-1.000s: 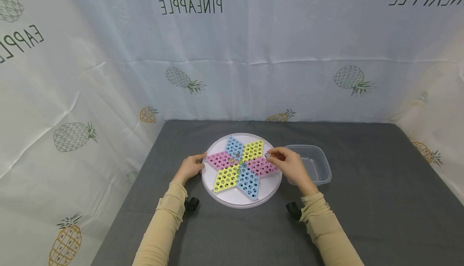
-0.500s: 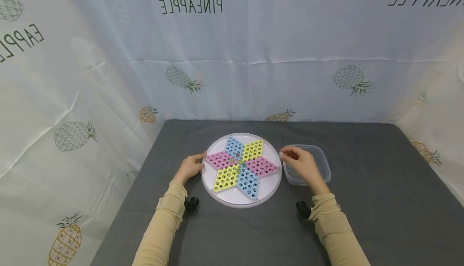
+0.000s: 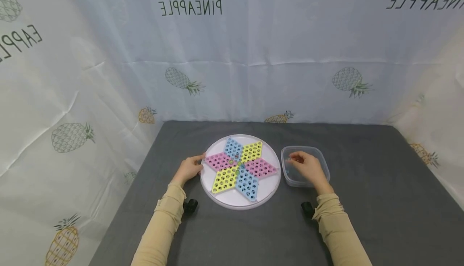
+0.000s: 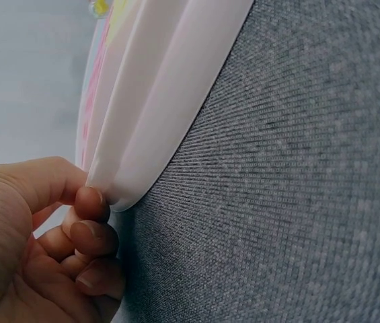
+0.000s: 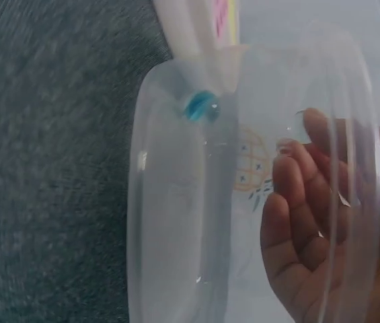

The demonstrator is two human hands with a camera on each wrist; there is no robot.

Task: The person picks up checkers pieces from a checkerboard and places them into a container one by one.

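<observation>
Hands at a star-patterned game board, with points of likely failure. The dark worktop (image 3: 232, 235) carries both vessels; a marble spilled onto it would probably roll, since no raised edge shows to stop it. The round board (image 3: 268, 185) lies flat towards the left; a lift or jerk at its rim could tilt it and unseat its marbles. The clear container (image 3: 298, 183), lidless, stands just beside the board's right edge; being apparently light, it may skid or tip if a wrist catches its wall. The left hand (image 3: 190, 168) pinches the board's rim between thumb and finger; an unintended pull there is the likeliest cause of tilting. The right hand (image 3: 307, 166) is over the container, fingers curled inward; whether they pinch a marble cannot be told. A loose grip would let one drop. Smallest are the marbles (image 3: 237, 173), clustered about the star's centre, where a brushing sleeve could dislodge them, and a blue marble (image 5: 202, 106) low in the container, liable to roll away from fingertips.
</observation>
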